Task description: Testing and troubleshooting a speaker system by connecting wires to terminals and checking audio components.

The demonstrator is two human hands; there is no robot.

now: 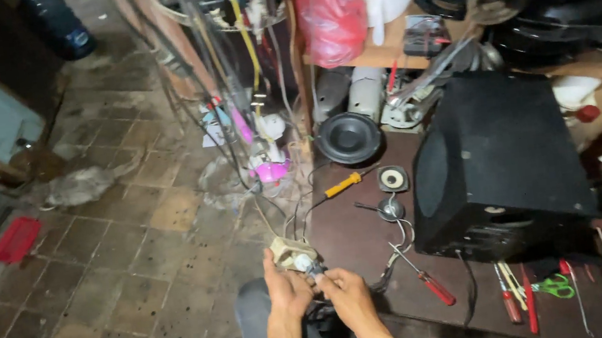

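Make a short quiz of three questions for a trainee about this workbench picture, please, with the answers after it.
1. True or false: both hands are together at a small beige socket block with wires.
2. Which tool lies nearest the black speaker box, at its lower left corner? A) green-handled scissors B) red-handled screwdriver C) yellow-handled screwdriver
3. What hangs at the shelf edge above the bench, and what colour is it?

Key
1. True: the left hand and right hand meet at the socket block.
2. B: the red-handled screwdriver lies by the black speaker box; the yellow-handled screwdriver and green-handled scissors lie farther off.
3. A plastic bag, red.
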